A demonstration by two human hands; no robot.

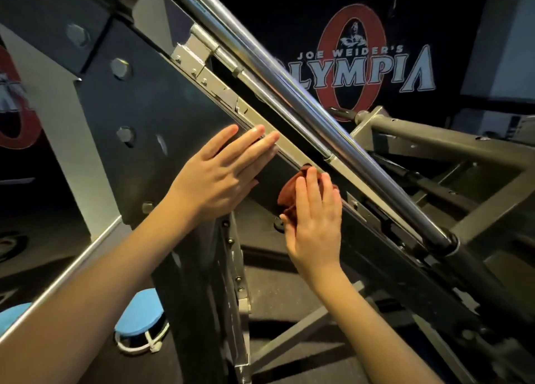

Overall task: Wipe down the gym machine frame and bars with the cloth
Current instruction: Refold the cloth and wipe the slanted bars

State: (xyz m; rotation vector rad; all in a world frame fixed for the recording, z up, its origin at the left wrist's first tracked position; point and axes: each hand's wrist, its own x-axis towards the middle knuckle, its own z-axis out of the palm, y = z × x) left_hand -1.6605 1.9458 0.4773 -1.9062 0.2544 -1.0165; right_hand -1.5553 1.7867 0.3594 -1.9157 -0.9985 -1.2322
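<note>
On frame rail (285,145) | mid-wipe: right hand (315,224), fingers together, presses cloth (289,194) | left hand (220,175) flat, 10 o'clock | next: probably sweep toward 4 o'clock

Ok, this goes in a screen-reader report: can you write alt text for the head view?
The right hand presses a bunched red cloth against the slanted dark machine frame; the left hand rests flat beside it. Steel bars run diagonally above, an Olympia banner behind.
</note>
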